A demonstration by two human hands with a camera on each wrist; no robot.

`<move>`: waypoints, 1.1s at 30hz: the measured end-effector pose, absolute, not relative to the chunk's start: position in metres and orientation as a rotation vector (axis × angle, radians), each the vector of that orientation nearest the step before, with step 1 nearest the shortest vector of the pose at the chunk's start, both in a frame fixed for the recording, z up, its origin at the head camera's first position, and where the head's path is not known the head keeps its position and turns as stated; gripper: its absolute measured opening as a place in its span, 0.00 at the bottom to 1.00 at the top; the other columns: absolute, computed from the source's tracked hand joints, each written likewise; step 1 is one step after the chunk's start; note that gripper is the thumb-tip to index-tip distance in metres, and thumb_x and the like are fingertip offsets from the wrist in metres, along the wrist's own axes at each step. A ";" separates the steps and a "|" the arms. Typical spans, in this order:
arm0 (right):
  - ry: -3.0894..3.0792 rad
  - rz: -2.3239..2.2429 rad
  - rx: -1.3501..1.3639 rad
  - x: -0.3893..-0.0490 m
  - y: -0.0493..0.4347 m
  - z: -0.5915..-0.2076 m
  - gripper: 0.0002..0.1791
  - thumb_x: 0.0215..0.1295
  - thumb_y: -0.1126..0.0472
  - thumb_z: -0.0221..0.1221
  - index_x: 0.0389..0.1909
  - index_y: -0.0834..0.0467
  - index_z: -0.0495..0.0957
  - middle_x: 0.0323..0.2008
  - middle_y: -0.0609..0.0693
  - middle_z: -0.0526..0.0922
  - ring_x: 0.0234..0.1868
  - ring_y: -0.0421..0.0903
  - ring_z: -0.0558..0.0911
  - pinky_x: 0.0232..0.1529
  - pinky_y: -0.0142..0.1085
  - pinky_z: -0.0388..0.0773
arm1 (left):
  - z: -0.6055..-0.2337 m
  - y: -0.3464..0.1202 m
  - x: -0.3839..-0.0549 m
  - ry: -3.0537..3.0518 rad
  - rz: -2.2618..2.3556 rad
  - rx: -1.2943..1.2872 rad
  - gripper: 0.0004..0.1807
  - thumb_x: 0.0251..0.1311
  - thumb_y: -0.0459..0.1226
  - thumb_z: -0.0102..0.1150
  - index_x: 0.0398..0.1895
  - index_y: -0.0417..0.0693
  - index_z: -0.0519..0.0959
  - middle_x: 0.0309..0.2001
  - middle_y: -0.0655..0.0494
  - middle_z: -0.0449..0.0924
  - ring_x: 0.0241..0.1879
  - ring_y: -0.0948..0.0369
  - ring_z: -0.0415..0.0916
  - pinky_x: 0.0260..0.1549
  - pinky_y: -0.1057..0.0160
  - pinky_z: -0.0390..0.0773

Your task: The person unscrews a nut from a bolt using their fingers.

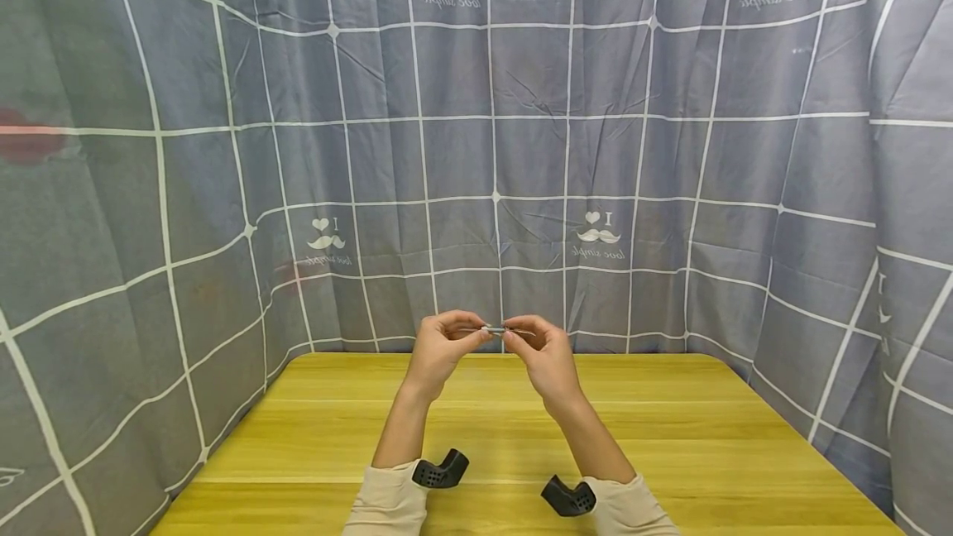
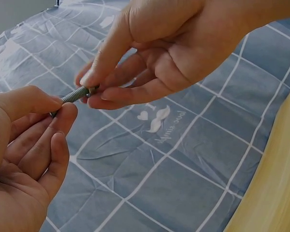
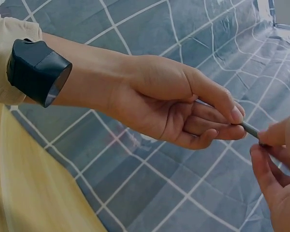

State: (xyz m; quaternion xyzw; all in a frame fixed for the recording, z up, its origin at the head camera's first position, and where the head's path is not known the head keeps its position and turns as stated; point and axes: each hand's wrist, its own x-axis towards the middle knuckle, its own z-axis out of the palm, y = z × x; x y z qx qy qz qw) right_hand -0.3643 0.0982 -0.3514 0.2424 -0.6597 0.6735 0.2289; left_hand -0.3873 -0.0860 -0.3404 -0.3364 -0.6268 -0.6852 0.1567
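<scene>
Both hands are raised over the far edge of the table, meeting at a slim grey metal rod (image 1: pixel 495 329) with thread-like ridges. My left hand (image 1: pixel 438 351) pinches one end between thumb and fingers. At the other end, my right hand (image 1: pixel 549 358) pinches it the same way. Close up in the left wrist view, the ridged rod (image 2: pixel 74 94) shows between the two sets of fingertips, both ends partly hidden by them. From the right wrist, a short grey-green length of the rod (image 3: pixel 250 129) spans the gap between the hands.
A yellow wood-grain table (image 1: pixel 491 428) lies below the forearms. Grey-blue curtains (image 1: pixel 529 155) with white grid lines hang behind and at both sides. Black wrist mounts (image 1: pixel 441 470) sit at the cuffs of the light sleeves (image 1: pixel 390 501).
</scene>
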 end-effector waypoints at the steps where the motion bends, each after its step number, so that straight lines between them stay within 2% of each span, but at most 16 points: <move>1: -1.810 1.849 0.682 -0.364 0.098 -0.351 0.10 0.71 0.72 0.63 0.51 0.68 0.82 0.49 0.62 0.83 0.50 0.57 0.85 0.49 0.36 0.82 | -0.340 -0.086 -0.387 -1.794 -1.961 -0.965 0.07 0.62 0.25 0.68 0.39 0.25 0.83 0.35 0.44 0.87 0.39 0.48 0.87 0.43 0.57 0.84; 4: -1.796 1.834 0.715 -0.364 0.098 -0.351 0.16 0.69 0.74 0.64 0.56 0.66 0.80 0.56 0.65 0.80 0.54 0.61 0.84 0.48 0.35 0.81 | -0.341 -0.086 -0.388 -1.792 -1.959 -0.967 0.07 0.62 0.25 0.69 0.40 0.26 0.83 0.35 0.45 0.87 0.39 0.48 0.87 0.42 0.58 0.83; 7: -1.789 1.827 0.702 -0.364 0.098 -0.352 0.18 0.69 0.72 0.65 0.58 0.65 0.78 0.57 0.64 0.79 0.52 0.58 0.84 0.47 0.35 0.82 | -0.341 -0.086 -0.388 -1.783 -1.970 -0.970 0.07 0.62 0.24 0.69 0.40 0.25 0.83 0.35 0.45 0.87 0.39 0.47 0.87 0.42 0.59 0.83; 11: -1.792 1.822 0.657 -0.365 0.098 -0.353 0.10 0.74 0.66 0.63 0.50 0.68 0.81 0.46 0.62 0.83 0.44 0.49 0.85 0.46 0.36 0.82 | -0.341 -0.086 -0.388 -1.781 -1.974 -0.967 0.07 0.62 0.24 0.68 0.40 0.25 0.83 0.35 0.45 0.87 0.39 0.46 0.87 0.42 0.59 0.83; 14: -1.798 1.819 0.649 -0.365 0.098 -0.353 0.09 0.74 0.67 0.62 0.45 0.70 0.82 0.41 0.63 0.84 0.40 0.47 0.85 0.45 0.36 0.82 | -0.341 -0.086 -0.387 -1.789 -1.963 -0.965 0.07 0.62 0.24 0.69 0.39 0.26 0.84 0.34 0.46 0.87 0.39 0.46 0.87 0.42 0.59 0.83; 18: -1.788 1.846 0.677 -0.364 0.098 -0.351 0.07 0.71 0.72 0.63 0.46 0.71 0.81 0.45 0.61 0.84 0.46 0.52 0.85 0.47 0.36 0.82 | -0.341 -0.086 -0.387 -1.786 -1.962 -0.976 0.07 0.62 0.24 0.68 0.40 0.25 0.84 0.36 0.42 0.87 0.41 0.42 0.87 0.43 0.58 0.83; 21: -1.771 1.874 0.707 -0.363 0.098 -0.350 0.10 0.68 0.76 0.63 0.49 0.69 0.80 0.49 0.61 0.82 0.52 0.59 0.84 0.49 0.36 0.81 | -0.340 -0.087 -0.387 -1.785 -1.965 -0.985 0.07 0.63 0.25 0.68 0.41 0.25 0.83 0.37 0.38 0.86 0.43 0.35 0.85 0.44 0.58 0.83; 23: -1.770 1.886 0.709 -0.363 0.098 -0.350 0.13 0.68 0.76 0.63 0.51 0.68 0.80 0.53 0.63 0.81 0.54 0.63 0.83 0.49 0.36 0.82 | -0.340 -0.087 -0.387 -1.790 -1.960 -0.987 0.08 0.63 0.25 0.68 0.41 0.25 0.83 0.37 0.38 0.86 0.43 0.35 0.85 0.44 0.58 0.83; 26: -1.778 1.904 0.688 -0.363 0.098 -0.350 0.13 0.69 0.72 0.65 0.53 0.66 0.81 0.53 0.62 0.81 0.51 0.65 0.83 0.46 0.37 0.83 | -0.340 -0.086 -0.387 -1.792 -1.955 -0.985 0.07 0.63 0.26 0.69 0.40 0.26 0.84 0.37 0.39 0.86 0.41 0.41 0.86 0.42 0.59 0.83; 30: -1.797 1.926 0.627 -0.364 0.097 -0.351 0.08 0.73 0.67 0.64 0.48 0.68 0.82 0.43 0.61 0.84 0.43 0.60 0.85 0.43 0.38 0.85 | -0.341 -0.086 -0.388 -1.795 -1.959 -0.973 0.07 0.62 0.25 0.70 0.39 0.27 0.84 0.36 0.42 0.87 0.37 0.55 0.87 0.41 0.60 0.83; 33: -1.788 1.919 0.635 -0.364 0.097 -0.351 0.06 0.73 0.70 0.62 0.45 0.68 0.83 0.41 0.61 0.84 0.44 0.60 0.85 0.45 0.38 0.84 | -0.340 -0.086 -0.388 -1.795 -1.963 -0.971 0.07 0.62 0.25 0.69 0.40 0.26 0.84 0.36 0.41 0.87 0.38 0.56 0.87 0.42 0.59 0.83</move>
